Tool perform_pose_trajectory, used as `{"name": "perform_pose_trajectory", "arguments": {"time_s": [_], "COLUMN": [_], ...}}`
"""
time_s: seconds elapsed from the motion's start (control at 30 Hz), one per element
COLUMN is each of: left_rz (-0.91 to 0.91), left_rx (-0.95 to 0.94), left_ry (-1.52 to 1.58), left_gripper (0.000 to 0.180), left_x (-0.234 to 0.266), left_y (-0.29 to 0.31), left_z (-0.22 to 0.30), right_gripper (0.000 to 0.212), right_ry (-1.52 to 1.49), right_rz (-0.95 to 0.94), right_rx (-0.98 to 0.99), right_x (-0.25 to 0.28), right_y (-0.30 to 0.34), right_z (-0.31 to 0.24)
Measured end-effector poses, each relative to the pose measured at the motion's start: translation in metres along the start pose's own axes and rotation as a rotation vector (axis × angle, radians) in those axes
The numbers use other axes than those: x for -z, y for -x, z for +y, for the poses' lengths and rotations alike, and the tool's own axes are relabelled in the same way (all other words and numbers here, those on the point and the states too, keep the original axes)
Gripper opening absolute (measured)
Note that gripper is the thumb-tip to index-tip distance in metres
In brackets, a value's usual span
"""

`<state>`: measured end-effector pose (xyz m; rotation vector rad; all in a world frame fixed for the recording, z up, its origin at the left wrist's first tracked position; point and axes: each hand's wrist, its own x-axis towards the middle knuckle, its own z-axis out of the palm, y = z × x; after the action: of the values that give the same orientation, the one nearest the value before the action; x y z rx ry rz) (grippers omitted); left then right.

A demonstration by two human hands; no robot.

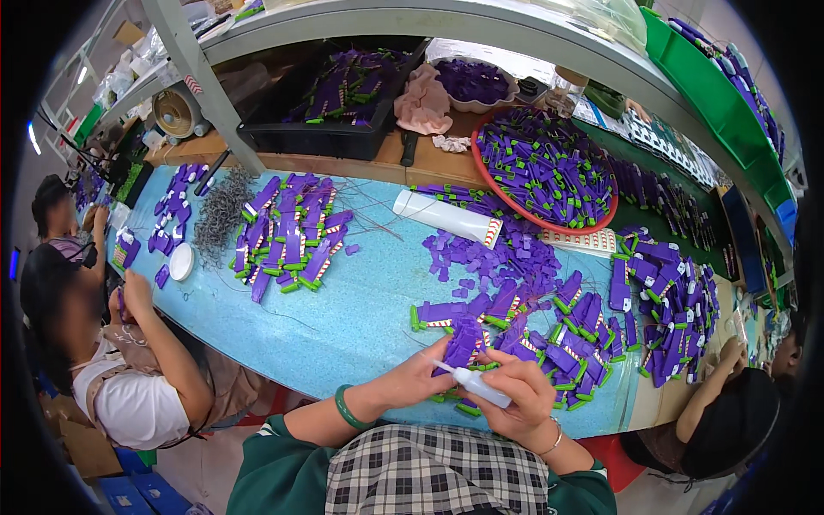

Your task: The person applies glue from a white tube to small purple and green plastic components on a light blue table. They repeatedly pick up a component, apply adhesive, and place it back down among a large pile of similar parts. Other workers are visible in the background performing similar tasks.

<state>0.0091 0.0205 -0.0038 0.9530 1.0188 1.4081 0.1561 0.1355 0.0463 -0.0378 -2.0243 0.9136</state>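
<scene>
My left hand point(410, 379), with a green bangle on its wrist, is closed on a purple plastic part point(464, 340). My right hand point(525, 396) grips a small white squeeze bottle point(486, 388) with a thin nozzle. The nozzle points left, close to the fingers of my left hand and the near end of the part. Whether the tip touches the part I cannot tell. Just beyond and to the right of my hands lies a pile of purple and green parts with red-and-white striped strips point(577, 336). Small flat purple pieces point(515, 259) are heaped behind them.
A red round tray point(614, 206) of purple-green clips stands at the back, beside a white tube point(446, 216). Another pile of parts point(292, 232) and grey wire bits point(225, 219) lie left. A black bin point(257, 137) sits under the shelf rail point(429, 26). Co-workers sit on both sides.
</scene>
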Motion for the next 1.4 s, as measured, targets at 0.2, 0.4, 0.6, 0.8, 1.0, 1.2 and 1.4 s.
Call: {"name": "perform_pose_trajectory", "arguments": {"time_s": [0.2,0.4,0.6,0.8,1.0,1.2,1.4], "left_rz": [-0.035,-0.069,-0.062,0.016,0.025,0.037,0.031], "left_rx": [0.181,0.286,0.280,0.213,0.200,0.198,0.190], "left_ry": [0.246,0.535,0.510,0.493,0.442,0.392,0.327], "left_gripper": [0.066,0.063,0.047,0.046,0.045,0.041,0.038], "left_x": [-0.001,0.002,0.011,0.010,0.007,0.007,0.006], "left_y": [0.009,0.014,0.007,0.006,0.005,0.006,0.006], "left_z": [0.000,-0.004,-0.006,0.002,0.004,0.004,0.006], "right_gripper": [0.032,0.033,0.038,0.041,0.041,0.041,0.042], "right_ry": [-0.067,-0.151,0.091,0.382,0.416,0.419,0.422], "right_rz": [-0.115,-0.167,-0.041,-0.087,-0.093,-0.075,-0.078], "right_rx": [-0.054,-0.126,-0.075,0.035,0.021,0.025,0.025], "right_x": [-0.012,-0.014,0.006,0.023,0.022,0.020,0.019], "right_y": [-0.002,-0.001,0.009,0.011,0.011,0.008,0.006], "right_z": [0.000,0.005,0.003,-0.006,-0.005,-0.002,-0.003]}}
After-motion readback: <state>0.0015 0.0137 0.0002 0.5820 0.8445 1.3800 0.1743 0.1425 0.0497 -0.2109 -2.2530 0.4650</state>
